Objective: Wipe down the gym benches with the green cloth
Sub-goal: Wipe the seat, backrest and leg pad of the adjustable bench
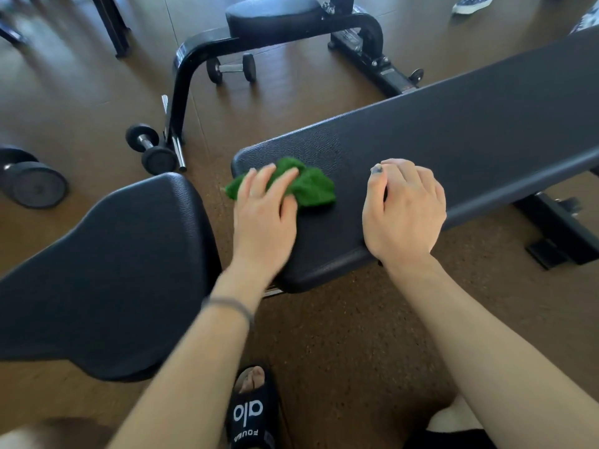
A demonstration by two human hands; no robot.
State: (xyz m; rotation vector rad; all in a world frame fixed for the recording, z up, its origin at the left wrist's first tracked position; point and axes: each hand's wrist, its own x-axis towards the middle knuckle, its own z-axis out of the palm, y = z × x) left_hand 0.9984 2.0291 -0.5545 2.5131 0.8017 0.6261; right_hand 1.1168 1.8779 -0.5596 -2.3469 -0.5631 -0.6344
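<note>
A crumpled green cloth (312, 187) lies on the near end of a long black padded bench (453, 140) that runs away to the upper right. My left hand (264, 213) presses flat on the cloth with straight fingers, covering its left part. My right hand (405, 212) rests on the bench pad's near edge to the right of the cloth, fingers curled loosely over the edge and holding nothing. A second black bench pad (107, 270) sits to the left, close beside my left forearm.
Dumbbells lie on the brown floor: one (152, 149) by a black bench frame (194, 76), a larger one (30, 176) at far left, a small one (231, 68) under the frame. Another seat pad (275, 14) stands behind. My sandalled foot (254, 409) is below.
</note>
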